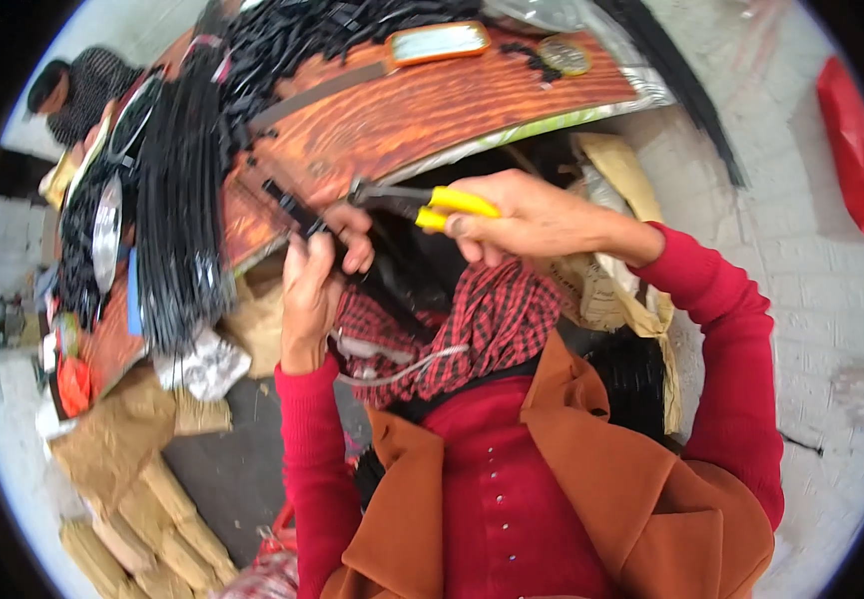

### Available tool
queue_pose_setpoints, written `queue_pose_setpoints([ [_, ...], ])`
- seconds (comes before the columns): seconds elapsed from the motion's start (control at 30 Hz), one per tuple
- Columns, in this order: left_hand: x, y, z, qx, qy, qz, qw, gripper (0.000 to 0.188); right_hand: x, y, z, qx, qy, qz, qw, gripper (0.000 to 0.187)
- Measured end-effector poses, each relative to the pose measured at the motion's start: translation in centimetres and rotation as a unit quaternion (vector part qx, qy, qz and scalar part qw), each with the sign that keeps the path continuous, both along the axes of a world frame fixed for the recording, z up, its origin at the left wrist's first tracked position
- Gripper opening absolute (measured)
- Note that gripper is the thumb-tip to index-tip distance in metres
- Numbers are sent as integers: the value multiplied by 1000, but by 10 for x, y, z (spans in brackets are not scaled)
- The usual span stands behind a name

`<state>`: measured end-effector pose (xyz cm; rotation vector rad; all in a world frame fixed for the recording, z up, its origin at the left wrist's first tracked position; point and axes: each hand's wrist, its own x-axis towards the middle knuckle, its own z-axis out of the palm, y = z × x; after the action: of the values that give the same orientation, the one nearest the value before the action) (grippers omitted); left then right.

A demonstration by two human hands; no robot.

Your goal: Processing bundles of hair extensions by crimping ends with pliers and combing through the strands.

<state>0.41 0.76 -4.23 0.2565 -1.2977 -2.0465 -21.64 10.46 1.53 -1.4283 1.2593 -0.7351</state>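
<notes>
My left hand (317,262) is closed around a slim black piece (290,205) that looks like a strip with a fitting at its end, slightly blurred. In my right hand (532,215) is a pair of pliers (460,204) with yellow handles. Their metal jaws point left, just beside the fingertips of my left hand and apart from the black piece. Both hands are above my lap, at the near edge of a wooden table (442,110). A red-and-black checked cloth (512,314) covers my lap below them.
Long black strips (177,210) hang in a bundle over the table's left side. Small black pieces (292,50) are heaped at the back, near an orange-rimmed box (438,42) and a round container (564,57). Brown paper packages (152,519) lie lower left. Another person (92,95) is far left.
</notes>
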Motion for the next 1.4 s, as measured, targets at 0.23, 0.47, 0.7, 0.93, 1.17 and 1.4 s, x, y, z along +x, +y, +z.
queue_pose_setpoints([
  [0.23,14,-4,-19,80,-6,62,995,48,-18,-11,-13,6,-41,-100,994,25],
  [0.47,16,-10,-24,59,-17,70,996,48,-100,-41,-14,-121,381,-297,867,25],
  [0.7,21,-5,-18,85,-13,48,995,43,-140,-45,-13,-172,580,-325,728,11],
  [0.93,27,-4,-13,95,-29,46,994,37,-151,-37,-29,-146,559,-317,752,17],
  [1.17,33,-5,-11,104,-36,51,993,35,-152,-51,-34,-121,616,-271,730,16],
  [1.4,33,-7,-12,112,-31,54,992,35,-159,-55,-37,-120,639,-240,721,16],
])
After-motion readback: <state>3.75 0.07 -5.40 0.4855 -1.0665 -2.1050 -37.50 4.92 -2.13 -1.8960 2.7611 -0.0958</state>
